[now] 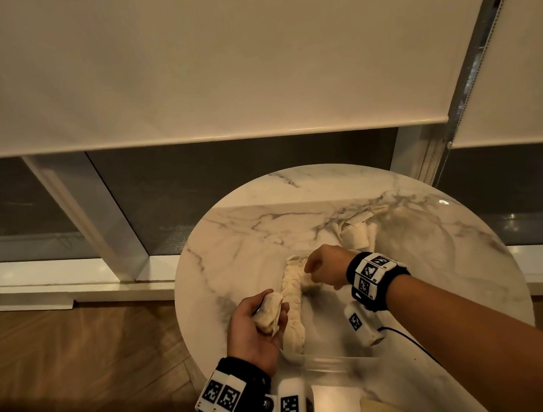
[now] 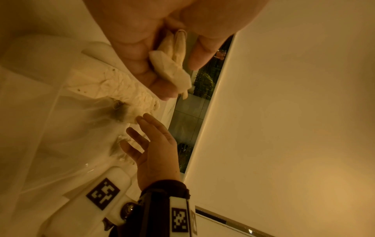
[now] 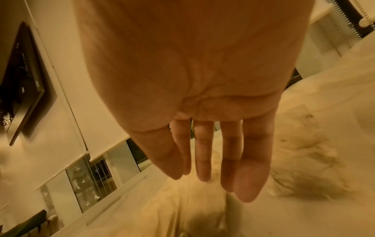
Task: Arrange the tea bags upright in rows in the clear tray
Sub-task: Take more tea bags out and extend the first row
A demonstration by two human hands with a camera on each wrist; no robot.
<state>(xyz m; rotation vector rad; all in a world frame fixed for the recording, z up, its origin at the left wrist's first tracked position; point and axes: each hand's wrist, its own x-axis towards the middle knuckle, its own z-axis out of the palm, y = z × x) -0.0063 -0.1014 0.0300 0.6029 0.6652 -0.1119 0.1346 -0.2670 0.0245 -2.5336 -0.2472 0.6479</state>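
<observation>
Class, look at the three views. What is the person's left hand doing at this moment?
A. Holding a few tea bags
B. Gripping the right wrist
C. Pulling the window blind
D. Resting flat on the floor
A: in the head view the left hand has its fingers curled round a few tea bags, and the left wrist view shows the same tea bags between its fingers.

Glossy veined marble table (image 1: 252,229) — crinkled matt paper tea bags (image 1: 293,310), clear smooth plastic tray (image 1: 332,362).
</observation>
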